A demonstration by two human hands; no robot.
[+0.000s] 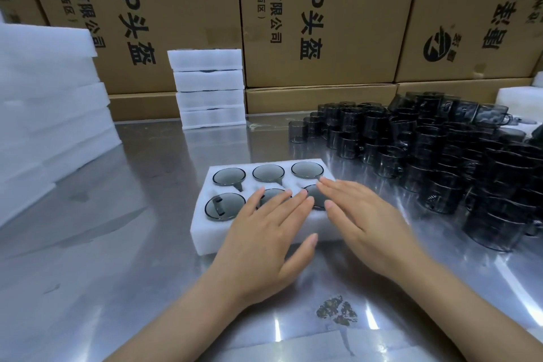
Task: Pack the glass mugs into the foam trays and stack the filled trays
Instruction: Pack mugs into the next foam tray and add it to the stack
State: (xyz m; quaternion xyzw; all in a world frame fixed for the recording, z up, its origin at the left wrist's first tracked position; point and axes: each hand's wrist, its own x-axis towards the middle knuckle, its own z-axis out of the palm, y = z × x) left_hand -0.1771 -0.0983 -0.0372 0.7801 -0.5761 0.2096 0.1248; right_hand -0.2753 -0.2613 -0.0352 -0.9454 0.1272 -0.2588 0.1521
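Both the left hand and right hand lie flat, fingers straight, on the white six-pocket foam tray filled with smoky glass mugs. Light foam, fragile load: probably best lifted by its short ends.

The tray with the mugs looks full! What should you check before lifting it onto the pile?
1. All six holes of the foam tray filled: four mugs plain, two under the hands, cannot tell.
2. Mugs sunk level: ok for those showing.
3. Left hand flat on tray: ok.
4. Right hand flat on tray: ok.
5. Stack of filled trays straight: ok.
6. Metal table path to the stack free: ok.
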